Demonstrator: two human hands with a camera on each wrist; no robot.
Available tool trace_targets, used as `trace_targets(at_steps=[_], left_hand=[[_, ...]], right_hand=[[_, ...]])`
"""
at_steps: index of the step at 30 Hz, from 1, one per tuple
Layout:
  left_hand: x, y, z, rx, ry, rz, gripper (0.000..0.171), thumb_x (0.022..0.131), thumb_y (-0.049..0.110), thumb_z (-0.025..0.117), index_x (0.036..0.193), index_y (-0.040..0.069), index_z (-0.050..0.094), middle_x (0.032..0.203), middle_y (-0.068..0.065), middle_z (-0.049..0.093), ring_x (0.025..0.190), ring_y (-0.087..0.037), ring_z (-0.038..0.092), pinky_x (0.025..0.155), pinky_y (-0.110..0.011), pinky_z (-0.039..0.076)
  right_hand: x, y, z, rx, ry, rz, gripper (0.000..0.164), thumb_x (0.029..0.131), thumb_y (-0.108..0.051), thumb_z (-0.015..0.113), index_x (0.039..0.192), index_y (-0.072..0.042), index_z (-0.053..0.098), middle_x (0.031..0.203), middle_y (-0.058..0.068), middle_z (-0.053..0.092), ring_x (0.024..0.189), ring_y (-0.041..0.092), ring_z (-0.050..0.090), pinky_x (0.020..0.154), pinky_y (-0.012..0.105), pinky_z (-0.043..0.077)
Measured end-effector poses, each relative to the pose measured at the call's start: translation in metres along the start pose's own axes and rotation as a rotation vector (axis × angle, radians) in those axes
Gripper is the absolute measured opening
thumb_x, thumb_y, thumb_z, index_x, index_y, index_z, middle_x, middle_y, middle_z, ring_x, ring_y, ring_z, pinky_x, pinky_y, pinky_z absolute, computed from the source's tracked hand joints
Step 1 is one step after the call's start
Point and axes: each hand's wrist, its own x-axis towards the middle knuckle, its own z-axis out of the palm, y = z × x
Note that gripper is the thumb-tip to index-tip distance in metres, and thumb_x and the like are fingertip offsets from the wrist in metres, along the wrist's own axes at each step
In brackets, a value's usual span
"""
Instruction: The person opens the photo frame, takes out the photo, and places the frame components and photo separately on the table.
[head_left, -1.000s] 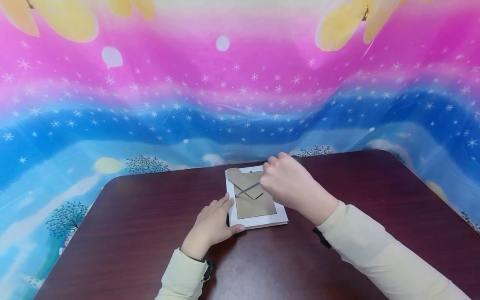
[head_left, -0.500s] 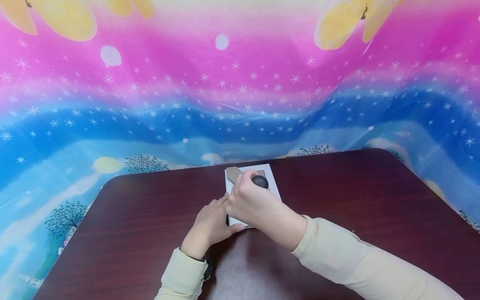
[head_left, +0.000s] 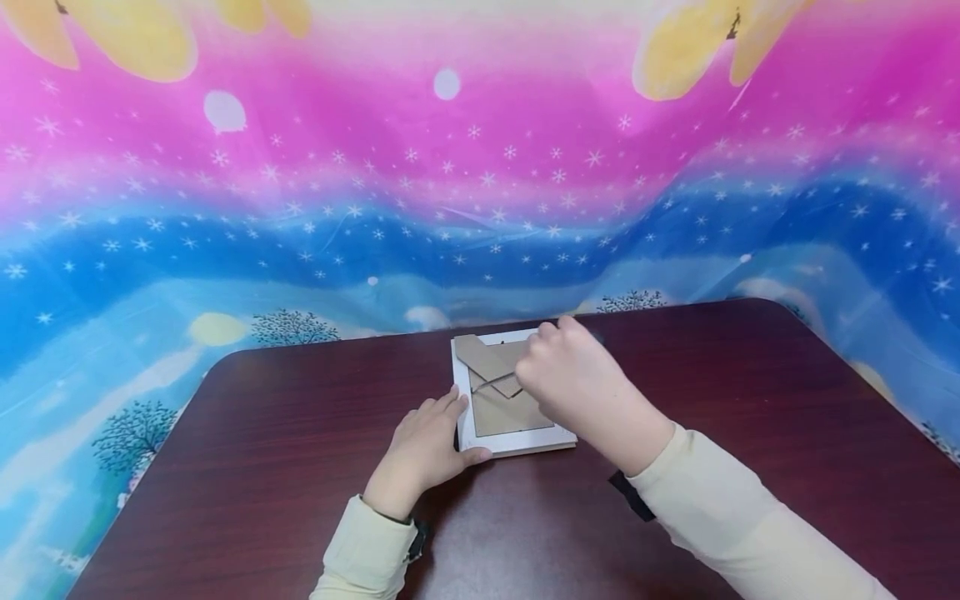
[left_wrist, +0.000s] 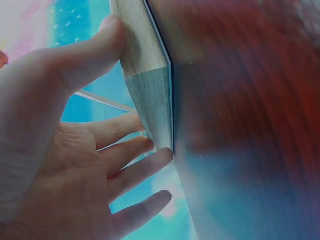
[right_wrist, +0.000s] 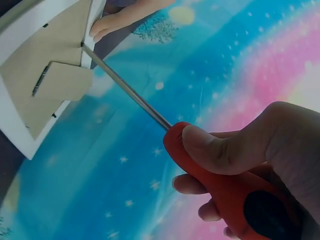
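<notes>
A white picture frame point(head_left: 525, 439) lies face down on the dark table, its brown backing board point(head_left: 510, 417) and folded stand leg point(head_left: 487, 360) uppermost. My right hand point(head_left: 573, 383) grips the red-and-black handle of a screwdriver point(right_wrist: 132, 95), thumb along the handle. Its thin metal shaft slants low over the backing, the tip right at the board's left edge beside the white border. My left hand point(head_left: 423, 446) braces the frame's near left corner: the thumb presses the near side, and the spread, fairly straight fingers point(left_wrist: 142, 175) reach along the left side.
The red-brown table point(head_left: 285, 433) has rounded far corners. Behind it hangs a pink and blue printed cloth point(head_left: 480, 208) close to the far edge. Small dark tabs point(right_wrist: 54, 115) stand along the backing's rim in the right wrist view.
My right hand swung left over the frame with the screwdriver, its handle end showing, then came back right with the shaft low again. The left hand and frame stayed put.
</notes>
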Motion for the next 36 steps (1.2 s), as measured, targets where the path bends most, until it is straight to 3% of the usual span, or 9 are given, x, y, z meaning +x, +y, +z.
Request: trace_targets(at_steps=[4, 10, 15, 21, 36], left_hand=[[0.000, -0.001, 0.001, -0.004, 0.000, -0.004, 0.085, 0.075, 0.057, 0.065, 0.140, 0.006, 0.045, 0.150, -0.014, 0.041, 0.127, -0.032, 0.044, 0.102, -0.054, 0.042], [0.001, 0.000, 0.002, -0.005, -0.001, -0.004, 0.086, 0.075, 0.057, 0.065, 0.140, 0.006, 0.045, 0.151, -0.013, 0.041, 0.127, -0.032, 0.044, 0.102, -0.054, 0.042], [0.000, 0.000, 0.002, -0.008, -0.014, -0.007, 0.086, 0.075, 0.057, 0.065, 0.141, 0.006, 0.044, 0.151, -0.013, 0.040, 0.129, -0.032, 0.043, 0.103, -0.054, 0.041], [0.000, 0.000, 0.001, -0.013, -0.021, -0.009, 0.085, 0.076, 0.057, 0.064, 0.141, 0.005, 0.044, 0.151, -0.014, 0.040, 0.129, -0.032, 0.042, 0.103, -0.054, 0.041], [0.001, 0.000, -0.001, -0.006, -0.032, -0.042, 0.087, 0.075, 0.061, 0.063, 0.142, 0.009, 0.042, 0.153, -0.010, 0.038, 0.130, -0.031, 0.041, 0.103, -0.055, 0.040]], right_hand=[[-0.015, 0.007, 0.013, 0.113, 0.022, 0.102, 0.015, 0.055, 0.000, 0.066, 0.053, -0.015, 0.064, 0.051, 0.002, 0.060, 0.050, 0.020, 0.049, 0.044, 0.029, 0.040], [-0.038, 0.013, 0.036, 0.218, 0.088, 0.226, 0.007, 0.067, -0.007, 0.072, 0.064, -0.012, 0.069, 0.055, 0.002, 0.064, 0.054, 0.022, 0.055, 0.044, 0.030, 0.039], [-0.053, 0.015, 0.047, 0.269, 0.079, 0.284, 0.012, 0.063, -0.011, 0.079, 0.074, -0.015, 0.075, 0.061, 0.000, 0.069, 0.059, 0.020, 0.060, 0.046, 0.032, 0.044], [-0.064, 0.017, 0.051, 0.344, 0.044, 0.313, 0.022, 0.062, -0.015, 0.081, 0.084, -0.016, 0.078, 0.066, 0.000, 0.071, 0.061, 0.020, 0.062, 0.047, 0.035, 0.051], [-0.069, 0.028, 0.057, 0.381, 0.072, 0.329, 0.022, 0.063, -0.014, 0.079, 0.084, -0.017, 0.078, 0.063, -0.001, 0.070, 0.057, 0.021, 0.062, 0.042, 0.037, 0.049]])
